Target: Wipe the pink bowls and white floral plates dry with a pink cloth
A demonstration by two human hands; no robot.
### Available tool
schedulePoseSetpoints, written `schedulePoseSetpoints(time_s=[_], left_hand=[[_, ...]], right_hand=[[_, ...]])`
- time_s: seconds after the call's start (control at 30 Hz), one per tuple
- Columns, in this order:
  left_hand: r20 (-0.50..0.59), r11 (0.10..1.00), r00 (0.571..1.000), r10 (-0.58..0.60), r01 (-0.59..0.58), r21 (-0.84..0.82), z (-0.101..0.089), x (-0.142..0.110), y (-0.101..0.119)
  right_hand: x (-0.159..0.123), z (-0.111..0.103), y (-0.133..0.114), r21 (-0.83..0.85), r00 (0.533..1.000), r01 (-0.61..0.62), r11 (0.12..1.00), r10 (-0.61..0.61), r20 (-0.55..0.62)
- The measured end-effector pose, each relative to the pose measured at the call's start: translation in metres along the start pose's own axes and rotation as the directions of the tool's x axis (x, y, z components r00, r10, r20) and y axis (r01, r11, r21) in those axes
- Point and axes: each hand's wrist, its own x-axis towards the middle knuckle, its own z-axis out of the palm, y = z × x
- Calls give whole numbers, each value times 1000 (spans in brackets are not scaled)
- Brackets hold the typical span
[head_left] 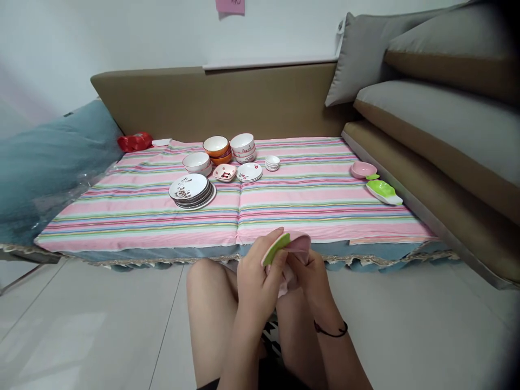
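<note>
My left hand (260, 268) grips a pink bowl with a green handle (299, 244), tilted on its side above my knees. The thumb presses on the green part. Around the bowl's other side, my right hand (311, 276) is closed on a pale pink cloth (287, 283), which hangs between the two hands and touches the bowl. Some of the right fingers are hidden behind the bowl and cloth. On the sofa at the right lie a similar pink bowl (363, 169) and a green and white leaf-shaped dish (382, 191).
A striped cloth (300, 200) covers the seat. On it stand stacked plates (189, 187), white bowls (242, 143), orange bowls (216, 146), a square dish (225, 172), small plates (249, 171) and tiny dishes (272, 161). Cushions (439, 119) rise at the right; a red bundle (135, 142) lies far left.
</note>
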Motion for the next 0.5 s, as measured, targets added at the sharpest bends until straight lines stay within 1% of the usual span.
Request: schedulePoseSetpoints(time_s=[0.07, 0.13, 0.17, 0.23, 0.3, 0.33, 0.37, 0.43, 0.5], left_hand=[[-11, 997, 999, -39, 38, -62, -2, 1, -8], [-47, 994, 997, -63, 59, -93, -5, 1, -15], [-71, 993, 995, -66, 59, -98, -8, 1, -17], [-125, 993, 990, -67, 54, -104, -12, 0, -17], [-168, 992, 982, -88, 72, -102, -17, -2, -15], [-188, 991, 977, -104, 86, -100, -19, -3, -13], [-201, 991, 973, -114, 97, -96, -21, -3, -10], [-199, 992, 974, -109, 95, -78, -24, -5, -3], [-155, 997, 985, -73, 70, -28, -25, -6, 6]], right_hand=[[-1, -4, 2, -52, 999, 23, 998, -21, 46], [-3, -7, 3, -100, 989, 61, 993, -47, 142], [-4, -9, 2, -107, 976, 77, 991, -53, 213], [-7, -13, -3, -84, 934, 72, 994, -37, 357], [-11, -16, -9, -45, 887, 43, 998, -17, 462], [-13, -17, -12, -27, 868, 28, 999, -11, 497], [-15, -17, -15, -15, 855, 17, 1000, -7, 518], [-18, -15, -17, -5, 853, 13, 1000, -9, 521], [-19, -10, -16, -2, 896, 26, 1000, -22, 444]])
